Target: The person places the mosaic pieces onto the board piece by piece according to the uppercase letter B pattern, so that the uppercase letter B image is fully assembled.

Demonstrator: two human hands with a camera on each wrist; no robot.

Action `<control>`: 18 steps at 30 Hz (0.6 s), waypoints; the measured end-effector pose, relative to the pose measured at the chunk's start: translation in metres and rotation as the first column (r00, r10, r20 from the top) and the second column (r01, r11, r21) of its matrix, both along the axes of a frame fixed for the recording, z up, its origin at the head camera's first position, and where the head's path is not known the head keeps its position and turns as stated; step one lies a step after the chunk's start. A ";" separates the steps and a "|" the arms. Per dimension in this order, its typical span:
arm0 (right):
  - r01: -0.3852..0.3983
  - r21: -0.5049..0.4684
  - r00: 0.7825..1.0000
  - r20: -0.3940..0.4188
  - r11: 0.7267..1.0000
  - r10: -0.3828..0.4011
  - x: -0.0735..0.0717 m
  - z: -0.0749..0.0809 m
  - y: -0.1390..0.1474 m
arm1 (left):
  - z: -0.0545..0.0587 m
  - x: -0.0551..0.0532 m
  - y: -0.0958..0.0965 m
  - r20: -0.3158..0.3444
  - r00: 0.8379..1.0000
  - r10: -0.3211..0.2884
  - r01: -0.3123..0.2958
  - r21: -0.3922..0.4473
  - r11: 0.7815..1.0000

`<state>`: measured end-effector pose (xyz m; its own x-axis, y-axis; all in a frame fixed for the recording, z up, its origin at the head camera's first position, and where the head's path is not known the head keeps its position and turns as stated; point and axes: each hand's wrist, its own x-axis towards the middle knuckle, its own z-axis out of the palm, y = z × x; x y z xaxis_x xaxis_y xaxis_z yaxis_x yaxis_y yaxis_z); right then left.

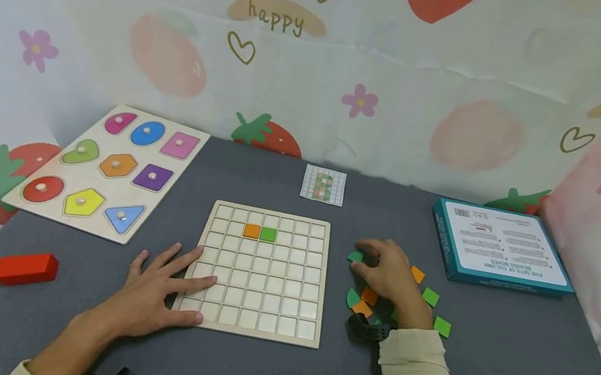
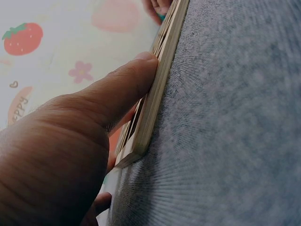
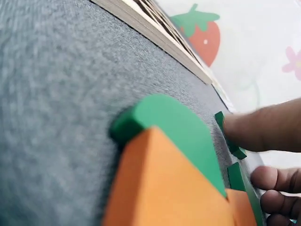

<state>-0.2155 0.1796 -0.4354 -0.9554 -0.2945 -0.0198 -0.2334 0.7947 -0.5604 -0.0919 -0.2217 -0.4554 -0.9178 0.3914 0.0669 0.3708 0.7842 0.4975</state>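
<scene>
A wooden grid board (image 1: 256,334) lies in front of me, with an orange square tile (image 1: 252,231) and a green square tile (image 1: 268,235) side by side in its second row. My left hand (image 1: 155,292) rests with spread fingers on the board's left side; in the left wrist view its thumb (image 2: 127,77) lies against the board's edge. To the right of the board, my right hand (image 1: 390,274) pinches a dark green tile (image 1: 354,257) between thumb and finger, at the cloth. Its full shape is partly covered. Loose green and orange tiles (image 1: 369,295) lie under and around that hand.
A small pattern card (image 1: 323,185) lies behind the board. At the left are a knobbed shape puzzle (image 1: 98,172) and a red block (image 1: 26,268). A teal box (image 1: 503,249) stands at the back right. More green tiles (image 1: 441,326) lie right of the right wrist.
</scene>
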 end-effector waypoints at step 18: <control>-0.036 -0.004 0.999 -0.017 0.999 0.036 0.001 -0.002 0.000 | 0.002 0.001 0.002 0.010 1.000 0.004 -0.004 -0.003 1.000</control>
<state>-0.2145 0.1801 -0.4373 -0.9443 -0.3291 -0.0025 -0.2714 0.7830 -0.5596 -0.0908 -0.2201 -0.4529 -0.9199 0.3881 0.0564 0.3627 0.7870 0.4990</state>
